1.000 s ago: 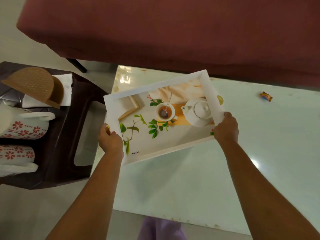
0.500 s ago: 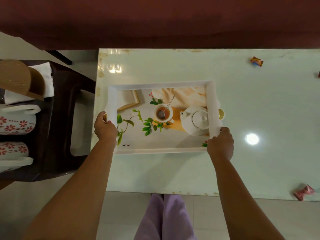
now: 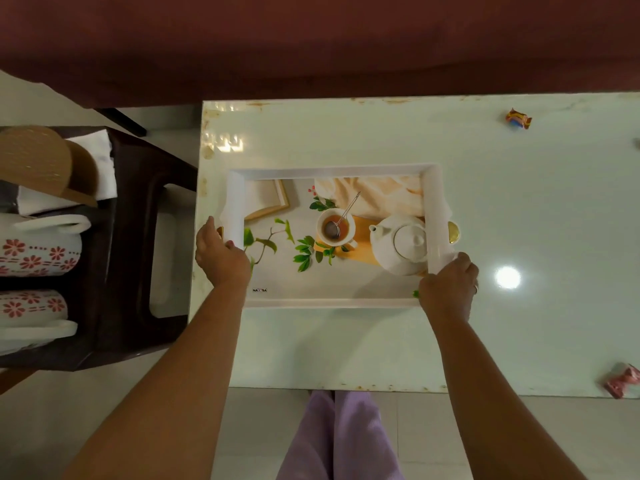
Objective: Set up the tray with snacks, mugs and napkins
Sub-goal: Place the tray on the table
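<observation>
White tray [image 3: 332, 172] with printed teapot-and-cup picture was seen square on the pale table [image 3: 346, 348], gripped at both short ends: left hand [image 3: 221, 256] closed on left rim, right hand [image 3: 448, 287] closed on right rim. Two wrapped candies [image 3: 518, 118] [image 3: 621, 380] lay well apart on the table's right side. Two red-flowered mugs [image 3: 38, 245] [image 3: 33, 308], white napkins [image 3: 100, 168] and a brown woven holder [image 3: 41, 161] were seen on a dark stool [image 3: 138, 271] at left.

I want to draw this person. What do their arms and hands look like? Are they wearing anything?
Both forearms are bare, no sleeves showing. The left hand has nothing on it that I can see. The right hand wears a thin ring. Lilac trousers show below.
</observation>
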